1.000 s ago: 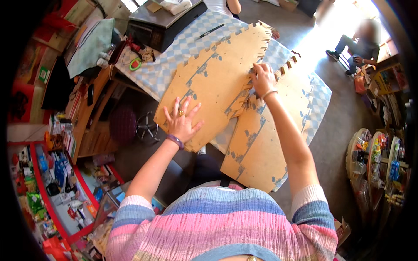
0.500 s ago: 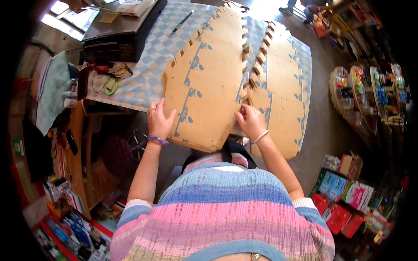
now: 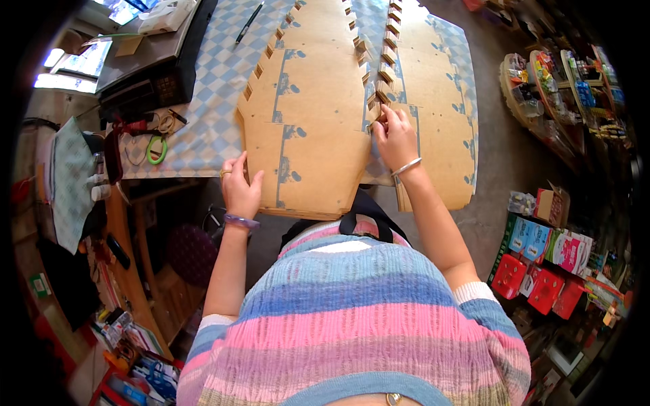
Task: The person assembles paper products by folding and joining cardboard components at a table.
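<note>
Possibly, uneven pressure from left hand (image 3: 241, 187) and right hand (image 3: 397, 140), closure unclear, could skew left cardboard stack (image 3: 318, 111) overhanging table's (image 3: 203, 139) near edge.

One left hand (image 3: 242, 188), one right hand (image 3: 396, 140) (two hands in all). One left board stack (image 3: 321, 115), one right board stack (image 3: 437, 125); their sheets (image 3: 311, 196) lie too close to count. One purple bracelet (image 3: 241, 221), one silver bracelet (image 3: 406, 166), one finger ring (image 3: 225, 172), one pen (image 3: 250, 23), one pendant (image 3: 393, 399).
</note>
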The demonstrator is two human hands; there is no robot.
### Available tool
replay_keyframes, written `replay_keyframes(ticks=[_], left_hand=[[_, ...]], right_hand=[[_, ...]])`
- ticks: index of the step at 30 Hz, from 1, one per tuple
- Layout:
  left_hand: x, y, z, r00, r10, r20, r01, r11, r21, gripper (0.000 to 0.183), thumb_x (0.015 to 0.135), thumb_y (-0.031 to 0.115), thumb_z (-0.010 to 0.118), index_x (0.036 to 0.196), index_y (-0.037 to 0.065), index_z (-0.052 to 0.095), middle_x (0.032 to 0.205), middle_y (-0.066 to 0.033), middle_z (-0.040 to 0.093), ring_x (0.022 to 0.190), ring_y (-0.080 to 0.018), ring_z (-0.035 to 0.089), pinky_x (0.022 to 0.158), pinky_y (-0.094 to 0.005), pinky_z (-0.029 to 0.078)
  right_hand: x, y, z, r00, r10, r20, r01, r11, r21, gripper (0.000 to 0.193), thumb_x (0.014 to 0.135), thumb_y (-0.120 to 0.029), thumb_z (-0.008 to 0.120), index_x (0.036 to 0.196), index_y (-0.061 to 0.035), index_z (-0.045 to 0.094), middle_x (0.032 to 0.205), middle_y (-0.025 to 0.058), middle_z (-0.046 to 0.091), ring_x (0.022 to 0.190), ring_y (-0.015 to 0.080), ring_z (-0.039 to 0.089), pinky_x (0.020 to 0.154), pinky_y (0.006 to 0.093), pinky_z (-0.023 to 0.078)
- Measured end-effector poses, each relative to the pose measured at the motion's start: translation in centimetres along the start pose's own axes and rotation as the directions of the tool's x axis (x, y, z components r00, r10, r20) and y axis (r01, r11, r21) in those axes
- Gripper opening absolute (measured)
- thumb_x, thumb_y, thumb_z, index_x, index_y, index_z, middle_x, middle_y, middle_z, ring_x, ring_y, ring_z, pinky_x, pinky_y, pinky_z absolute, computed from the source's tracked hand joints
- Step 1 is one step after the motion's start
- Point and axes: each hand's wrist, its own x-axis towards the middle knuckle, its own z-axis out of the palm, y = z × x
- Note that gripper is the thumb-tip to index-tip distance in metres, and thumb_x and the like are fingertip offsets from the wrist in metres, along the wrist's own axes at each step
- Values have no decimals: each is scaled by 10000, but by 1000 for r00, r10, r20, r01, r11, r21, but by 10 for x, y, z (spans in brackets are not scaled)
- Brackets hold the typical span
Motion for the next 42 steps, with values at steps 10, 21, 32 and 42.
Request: replay_keyframes(ticks=[10, 21, 32, 42], left_hand=[[-6, 6, -7, 998, -54, -18, 56, 991, 122, 463, 701, 108, 742, 1130, 1, 605, 1020, -147, 577, 871, -285, 622, 775, -372, 505], [3, 20, -31, 969, -169, 179, 222, 916, -336, 414, 778, 80, 721, 1148, -55, 593, 948, -98, 588, 741, -162, 635, 606, -272, 533], [13, -9, -40, 880, -215, 424, 458, 624, -633, 407, 824, 27, 679, 1202, -77, 569, 1069, -90, 574, 914, -149, 608, 803, -267, 508], [12, -5, -46, 830, -199, 521, 544, 491, -680, 418, 872, 46, 624, 1264, -65, 533, 1078, -78, 607, 934, -124, 599, 766, -249, 496]], right_hand=[[17, 16, 11, 999, -48, 18, 46, 994, 100, 261, 816, -118, 644, 1036, 22, 642, 912, 152, 605, 786, 272, 623, 731, 357, 515], [9, -7, 7, 999, 20, -39, -20, 1000, 9, 314, 819, -153, 626, 1099, -14, 659, 935, 148, 612, 744, 252, 640, 716, 352, 517], [8, 11, 20, 940, 339, 41, -299, 758, 580, 338, 856, -91, 646, 1172, 27, 623, 1009, 71, 602, 840, 141, 622, 745, 267, 532], [-32, -7, 19, 849, 523, 77, -425, 588, 688, 406, 881, -108, 617, 1237, 75, 552, 1062, 86, 638, 805, 114, 613, 707, 237, 525]])
